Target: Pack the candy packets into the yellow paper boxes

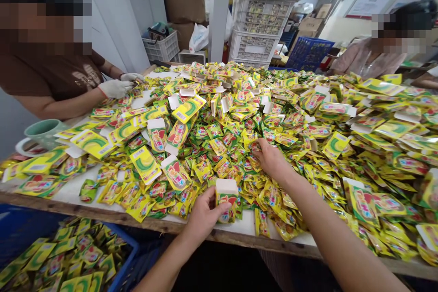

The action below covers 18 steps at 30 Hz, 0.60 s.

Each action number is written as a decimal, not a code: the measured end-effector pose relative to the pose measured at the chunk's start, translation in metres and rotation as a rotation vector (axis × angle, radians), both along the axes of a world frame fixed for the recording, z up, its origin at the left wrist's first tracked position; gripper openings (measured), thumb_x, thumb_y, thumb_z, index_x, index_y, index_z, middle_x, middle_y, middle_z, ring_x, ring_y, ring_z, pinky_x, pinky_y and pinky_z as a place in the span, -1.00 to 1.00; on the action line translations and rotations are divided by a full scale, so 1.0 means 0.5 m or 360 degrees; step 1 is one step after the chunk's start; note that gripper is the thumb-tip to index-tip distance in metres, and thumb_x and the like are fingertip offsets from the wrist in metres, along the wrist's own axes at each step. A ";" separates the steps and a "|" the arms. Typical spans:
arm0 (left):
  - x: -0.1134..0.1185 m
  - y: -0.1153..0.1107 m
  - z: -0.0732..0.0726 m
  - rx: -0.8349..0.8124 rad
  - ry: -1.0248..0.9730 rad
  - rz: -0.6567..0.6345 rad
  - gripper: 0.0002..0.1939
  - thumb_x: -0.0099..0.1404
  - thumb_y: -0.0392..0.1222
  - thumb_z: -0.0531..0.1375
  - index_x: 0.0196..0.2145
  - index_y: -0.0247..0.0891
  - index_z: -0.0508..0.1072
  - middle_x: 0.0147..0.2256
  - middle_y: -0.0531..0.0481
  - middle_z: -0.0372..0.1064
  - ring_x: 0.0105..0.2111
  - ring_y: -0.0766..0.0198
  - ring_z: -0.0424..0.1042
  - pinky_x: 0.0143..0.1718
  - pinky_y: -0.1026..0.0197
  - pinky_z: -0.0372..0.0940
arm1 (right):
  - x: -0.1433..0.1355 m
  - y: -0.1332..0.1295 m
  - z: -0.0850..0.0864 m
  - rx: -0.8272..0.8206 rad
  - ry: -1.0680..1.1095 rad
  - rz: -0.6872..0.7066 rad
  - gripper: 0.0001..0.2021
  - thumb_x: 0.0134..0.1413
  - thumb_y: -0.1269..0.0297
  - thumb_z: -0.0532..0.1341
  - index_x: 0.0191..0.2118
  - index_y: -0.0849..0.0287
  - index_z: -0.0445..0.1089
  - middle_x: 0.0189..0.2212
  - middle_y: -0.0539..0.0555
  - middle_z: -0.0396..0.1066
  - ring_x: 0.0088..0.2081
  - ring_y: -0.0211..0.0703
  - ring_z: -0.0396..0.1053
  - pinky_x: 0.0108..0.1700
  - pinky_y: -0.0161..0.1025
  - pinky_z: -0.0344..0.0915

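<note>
My left hand (204,213) is closed around a small printed carton (226,197) at the table's front edge. The carton stands upright, its white top flap raised and a red and green print on its front. Farther forward, my right hand (273,160) reaches into a heap of small shiny candy packets (219,146). Its fingers are curled down on a packet there, the tips partly hidden among the others. Several more yellow and green cartons, such as one with a banana-like curve (145,164), lie just left of my hands.
A blue crate (126,255) of filled cartons sits below the table at left. A green mug (44,132) stands on the left end. One co-worker's gloved hands (118,86) work at far left; another person (367,57) sits at right. White crates (255,45) are stacked behind.
</note>
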State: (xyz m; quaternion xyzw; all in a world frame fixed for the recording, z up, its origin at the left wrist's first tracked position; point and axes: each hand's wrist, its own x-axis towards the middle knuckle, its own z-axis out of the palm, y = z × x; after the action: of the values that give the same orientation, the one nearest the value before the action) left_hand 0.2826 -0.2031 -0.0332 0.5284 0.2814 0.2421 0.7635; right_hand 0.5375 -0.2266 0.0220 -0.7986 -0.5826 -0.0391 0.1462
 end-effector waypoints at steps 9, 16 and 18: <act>0.004 0.001 0.003 0.0065 0.0032 -0.0086 -0.59 0.06 -0.20 0.33 -0.10 -0.32 0.47 -0.11 -0.13 0.53 -0.12 0.05 0.48 -0.07 0.12 0.34 | 0.072 0.066 0.071 -0.0110 0.0117 0.0276 -0.74 -0.17 0.59 0.27 -0.31 0.15 0.52 -0.36 0.02 0.47 -0.32 -0.18 0.40 -0.27 -0.32 0.25; 0.003 0.000 0.002 0.0101 0.0060 -0.0045 -0.57 0.06 -0.20 0.34 -0.08 -0.31 0.47 -0.12 -0.12 0.54 -0.12 0.03 0.48 -0.08 0.11 0.33 | 0.080 0.117 0.056 -0.0096 0.0010 0.0271 -0.79 -0.27 0.54 0.33 -0.40 0.18 0.44 -0.36 0.07 0.41 -0.29 -0.09 0.33 -0.23 -0.24 0.21; 0.002 -0.002 -0.001 0.0127 0.0063 -0.0042 -0.58 0.06 -0.21 0.34 -0.09 -0.31 0.48 -0.13 -0.12 0.54 -0.13 0.04 0.48 -0.08 0.12 0.33 | 0.070 0.105 0.046 -0.0055 0.0004 0.0294 -0.80 -0.21 0.53 0.30 -0.35 0.19 0.41 -0.32 0.09 0.39 -0.24 -0.06 0.32 -0.19 -0.22 0.21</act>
State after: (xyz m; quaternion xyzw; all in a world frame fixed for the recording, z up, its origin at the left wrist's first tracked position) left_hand 0.2839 -0.2039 -0.0339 0.5668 0.2797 0.2327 0.7392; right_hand 0.5725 -0.1742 0.0450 -0.7439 -0.6541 -0.0144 0.1360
